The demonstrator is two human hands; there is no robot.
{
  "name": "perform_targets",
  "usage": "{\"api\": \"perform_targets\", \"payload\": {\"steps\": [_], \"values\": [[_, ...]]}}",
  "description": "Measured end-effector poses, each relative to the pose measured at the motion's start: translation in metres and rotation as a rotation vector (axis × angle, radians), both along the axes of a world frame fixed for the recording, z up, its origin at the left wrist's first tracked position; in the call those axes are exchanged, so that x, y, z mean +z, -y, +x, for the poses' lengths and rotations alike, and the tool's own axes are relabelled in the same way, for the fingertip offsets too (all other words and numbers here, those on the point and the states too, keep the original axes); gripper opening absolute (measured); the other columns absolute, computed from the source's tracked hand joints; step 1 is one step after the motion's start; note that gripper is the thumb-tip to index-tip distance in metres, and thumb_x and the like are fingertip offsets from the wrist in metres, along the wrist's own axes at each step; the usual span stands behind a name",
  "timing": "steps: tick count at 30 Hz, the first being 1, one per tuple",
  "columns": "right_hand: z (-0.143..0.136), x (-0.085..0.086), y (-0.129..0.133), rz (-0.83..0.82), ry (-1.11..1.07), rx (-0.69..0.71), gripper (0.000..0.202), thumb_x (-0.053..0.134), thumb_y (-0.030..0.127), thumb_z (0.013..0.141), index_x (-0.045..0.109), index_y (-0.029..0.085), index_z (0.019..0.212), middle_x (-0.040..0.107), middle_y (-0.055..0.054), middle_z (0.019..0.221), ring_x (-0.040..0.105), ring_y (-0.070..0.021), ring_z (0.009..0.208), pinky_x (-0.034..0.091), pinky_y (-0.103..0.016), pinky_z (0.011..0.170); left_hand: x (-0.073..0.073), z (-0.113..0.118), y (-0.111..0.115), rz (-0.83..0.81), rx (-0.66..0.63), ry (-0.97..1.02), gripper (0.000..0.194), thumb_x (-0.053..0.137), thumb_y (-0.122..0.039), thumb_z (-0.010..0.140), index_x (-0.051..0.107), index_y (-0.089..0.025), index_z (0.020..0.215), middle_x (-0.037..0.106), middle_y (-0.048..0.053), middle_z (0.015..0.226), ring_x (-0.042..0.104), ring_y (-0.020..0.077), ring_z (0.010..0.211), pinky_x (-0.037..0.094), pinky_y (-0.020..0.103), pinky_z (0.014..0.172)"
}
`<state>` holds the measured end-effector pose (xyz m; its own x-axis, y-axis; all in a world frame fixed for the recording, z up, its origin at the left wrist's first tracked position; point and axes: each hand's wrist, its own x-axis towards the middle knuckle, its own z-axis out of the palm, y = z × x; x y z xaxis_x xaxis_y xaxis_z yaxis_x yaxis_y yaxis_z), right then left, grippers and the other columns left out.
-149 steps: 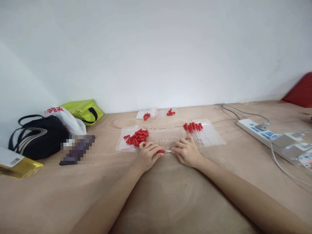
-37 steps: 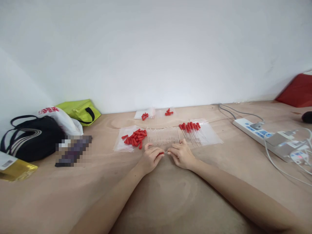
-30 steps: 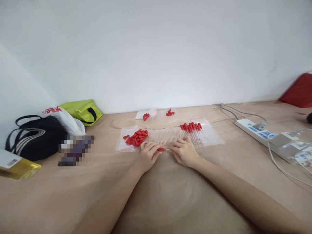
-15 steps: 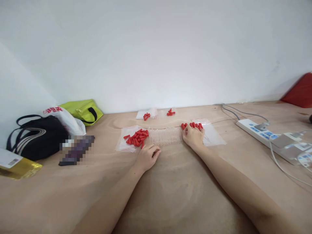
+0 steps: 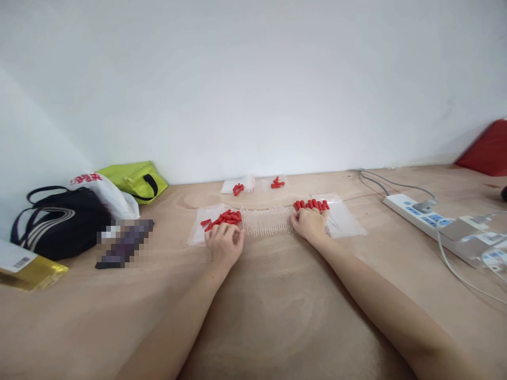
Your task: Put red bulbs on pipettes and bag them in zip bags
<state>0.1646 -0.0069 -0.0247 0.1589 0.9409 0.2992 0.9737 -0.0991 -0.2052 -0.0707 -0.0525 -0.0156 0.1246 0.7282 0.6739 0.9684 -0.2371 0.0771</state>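
My left hand (image 5: 225, 241) is over the near side of a loose pile of small red tapered pieces (image 5: 227, 215). Its fingers are curled and the fingertips are hidden, so what they grip is unclear. That pile lies on clear plastic bags (image 5: 195, 236). Beside several red pieces in a row (image 5: 311, 203), my right hand (image 5: 310, 222) rests with bent fingers, their tips hidden from view. The row lies by another stack of clear bags (image 5: 347, 219). Between the hands, thin pale sticks (image 5: 268, 220) lie side by side.
Farther back are two small bags with red pieces (image 5: 238, 189) (image 5: 278, 182). A power strip (image 5: 415, 210) with plugs and cables stands at right. At left are a black bag (image 5: 65, 221), a lime-green bag (image 5: 137, 179), a white bag (image 5: 114, 198) and a gold packet (image 5: 43, 272).
My left hand has moved left and slightly up, from beside the pile to over its near edge. My right hand has shifted slightly left and toward me, uncovering more of the red row.
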Motion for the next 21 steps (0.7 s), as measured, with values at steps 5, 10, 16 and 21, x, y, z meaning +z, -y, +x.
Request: {"api": "perform_targets", "payload": {"steps": [5, 10, 16, 21], "values": [[-0.007, 0.007, 0.000, -0.042, 0.035, -0.045, 0.030, 0.041, 0.026, 0.076, 0.066, 0.011, 0.073, 0.065, -0.016, 0.078, 0.054, -0.0271, 0.081, 0.021, -0.044, 0.079, 0.001, -0.023, -0.010, 0.015, 0.154, -0.030, 0.016, 0.055, -0.037, 0.075, 0.060, -0.022, 0.076, 0.058, 0.007, 0.083, 0.048, 0.0263, 0.083, 0.028, 0.037, 0.068], [-0.009, 0.008, 0.000, -0.051, 0.050, -0.037, 0.029, 0.041, 0.024, 0.076, 0.066, 0.009, 0.075, 0.065, -0.017, 0.078, 0.054, -0.0283, 0.082, 0.021, -0.045, 0.079, -0.005, -0.023, -0.015, -0.004, 0.124, -0.055, 0.016, 0.055, -0.036, 0.076, 0.062, -0.022, 0.080, 0.058, 0.008, 0.087, 0.047, 0.0270, 0.086, 0.027, 0.040, 0.072], [-0.008, 0.000, -0.001, -0.025, 0.083, -0.008, 0.030, 0.037, 0.019, 0.079, 0.065, 0.006, 0.079, 0.064, -0.021, 0.081, 0.052, -0.0295, 0.082, 0.021, -0.044, 0.075, -0.004, -0.021, -0.015, 0.003, 0.109, -0.015, 0.015, 0.054, -0.033, 0.077, 0.061, -0.020, 0.075, 0.058, 0.008, 0.085, 0.048, 0.0266, 0.085, 0.028, 0.040, 0.074], [-0.008, -0.002, 0.006, 0.091, 0.096, 0.013, 0.031, 0.035, 0.023, 0.083, 0.061, 0.006, 0.079, 0.062, -0.020, 0.081, 0.050, -0.0285, 0.082, 0.022, -0.041, 0.073, 0.002, -0.015, -0.006, 0.082, -0.113, 0.058, 0.017, 0.051, -0.033, 0.080, 0.059, -0.018, 0.077, 0.061, 0.007, 0.082, 0.050, 0.0239, 0.084, 0.031, 0.038, 0.076]]}}
